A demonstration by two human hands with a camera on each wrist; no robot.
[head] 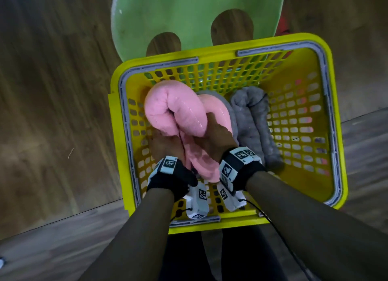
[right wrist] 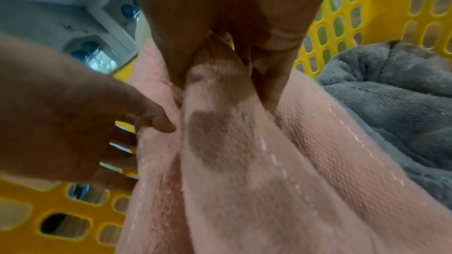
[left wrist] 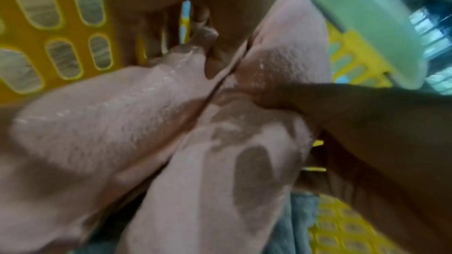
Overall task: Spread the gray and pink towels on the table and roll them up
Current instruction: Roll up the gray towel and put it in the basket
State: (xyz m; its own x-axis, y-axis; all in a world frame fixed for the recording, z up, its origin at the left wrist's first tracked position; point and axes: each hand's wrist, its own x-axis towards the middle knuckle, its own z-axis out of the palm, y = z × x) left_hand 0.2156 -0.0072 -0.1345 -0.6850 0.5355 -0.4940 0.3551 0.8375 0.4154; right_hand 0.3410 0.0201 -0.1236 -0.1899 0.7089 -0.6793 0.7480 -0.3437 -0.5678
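A bunched pink towel (head: pixel 178 113) lies in a yellow slotted basket (head: pixel 212 58), on its left side. Both hands hold it from the near side. My left hand (head: pixel 165 142) grips the towel's left fold, thumb on top and fingers under the cloth. My right hand (head: pixel 214 131) pinches a middle fold of the pink towel (right wrist: pixel 257 161) between thumb and fingers (right wrist: pixel 266 88). The left hand (right wrist: pixel 73 123) shows at the left in the right wrist view. A crumpled gray towel (head: pixel 252 121) lies to the right of the pink one, partly beneath it.
A green plastic chair seat (head: pixel 189 18) with cut-outs stands just beyond the basket. Wood-pattern floor (head: pixel 46 96) surrounds it. The basket's right half (head: pixel 298 134) holds nothing. Wrist-camera cables hang over the near rim.
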